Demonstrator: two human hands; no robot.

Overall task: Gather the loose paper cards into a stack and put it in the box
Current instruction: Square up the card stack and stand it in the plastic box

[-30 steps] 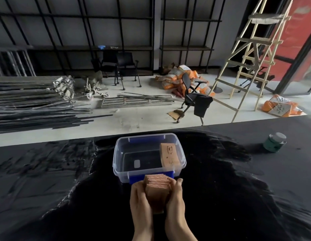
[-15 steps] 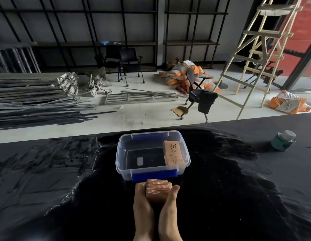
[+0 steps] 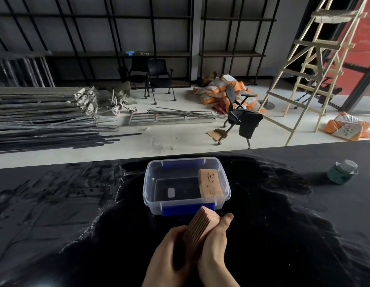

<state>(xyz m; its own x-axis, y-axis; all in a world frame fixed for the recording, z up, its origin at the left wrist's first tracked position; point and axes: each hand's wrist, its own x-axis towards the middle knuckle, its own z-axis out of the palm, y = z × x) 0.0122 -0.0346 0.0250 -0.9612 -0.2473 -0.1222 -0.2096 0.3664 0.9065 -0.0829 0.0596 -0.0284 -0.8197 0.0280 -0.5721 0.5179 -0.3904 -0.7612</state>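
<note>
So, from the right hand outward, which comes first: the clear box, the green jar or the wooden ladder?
From the right hand:
1. Clear box, just ahead on the table.
2. Green jar, far right on the table.
3. Wooden ladder, on the floor beyond, right.

Dark print and small logo showed on top card [image 3: 210, 185] in box [image 3: 186, 200]; characters too small, unreadable.
</note>
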